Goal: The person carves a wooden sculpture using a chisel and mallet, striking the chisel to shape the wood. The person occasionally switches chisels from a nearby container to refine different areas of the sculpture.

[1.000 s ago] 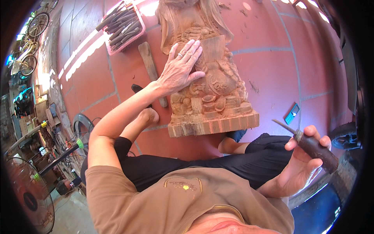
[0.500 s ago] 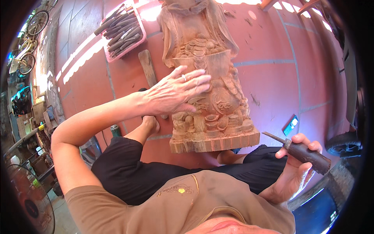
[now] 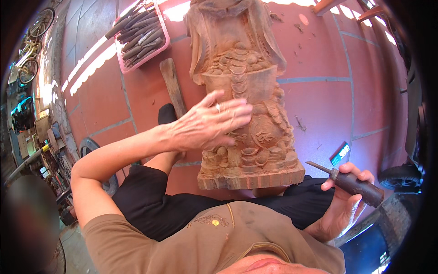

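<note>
A carved wooden statue (image 3: 260, 93) lies on the floor between my legs, its flat base towards me and its surface cut with coins, ingots and robe folds. Over its middle part is my left hand (image 3: 207, 122), fingers spread and a ring on one of them; they touch or nearly touch the carving and are slightly blurred. My right hand (image 3: 344, 198) is at the right, closed around the dark wooden handle of a chisel (image 3: 358, 188). The chisel's thin metal blade points left, just beyond the statue's right base corner and apart from it.
A pink basket (image 3: 169, 37) full of dark-handled tools stands at the far left. Beside the statue lies a wooden mallet (image 3: 170, 82). To the right, a small blue packet (image 3: 340, 154) rests on the red tiled floor (image 3: 319, 105), which has scattered shavings. A wheel (image 3: 401, 177) is at the right rim.
My left hand has swept slightly right and towards me across the carving. The chisel stays in my right hand, almost unmoved. The whole view has shifted a little.
</note>
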Motion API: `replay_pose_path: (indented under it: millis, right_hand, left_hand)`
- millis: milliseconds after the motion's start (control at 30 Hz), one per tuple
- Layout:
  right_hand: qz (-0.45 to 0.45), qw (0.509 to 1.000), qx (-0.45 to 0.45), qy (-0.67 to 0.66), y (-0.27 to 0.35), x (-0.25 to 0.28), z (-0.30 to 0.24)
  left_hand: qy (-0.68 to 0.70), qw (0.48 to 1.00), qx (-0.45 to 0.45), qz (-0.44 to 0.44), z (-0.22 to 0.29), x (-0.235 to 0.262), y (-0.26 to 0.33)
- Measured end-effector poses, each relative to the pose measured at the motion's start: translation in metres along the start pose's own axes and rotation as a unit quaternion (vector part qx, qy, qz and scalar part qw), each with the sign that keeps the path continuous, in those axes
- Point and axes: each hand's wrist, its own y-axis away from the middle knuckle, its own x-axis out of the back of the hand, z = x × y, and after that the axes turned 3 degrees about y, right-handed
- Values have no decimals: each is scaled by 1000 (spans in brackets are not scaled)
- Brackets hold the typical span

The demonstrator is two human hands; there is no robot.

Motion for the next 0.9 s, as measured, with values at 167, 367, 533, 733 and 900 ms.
replay_pose_path:
  millis: [167, 367, 533, 733, 900]
  right_hand:
    - [-24, 1000, -5, 8, -4, -4, 1]
    - [-41, 999, 0, 3, -9, -1, 5]
    - [-24, 999, -22, 24, -12, -7, 6]
    - [-19, 999, -27, 23, -14, -8, 7]
    - [2, 1000, -14, 27, -13, -9, 8]
  left_hand:
    - [-57, 989, 125, 58, -22, -1, -23]
    - [7, 999, 53, 8, -6, -13, 1]
    - [47, 986, -18, 157, -33, 10, -13]
    - [98, 976, 185, 66, -102, 10, -57]
    - [47, 986, 149, 56, -81, 3, -41]
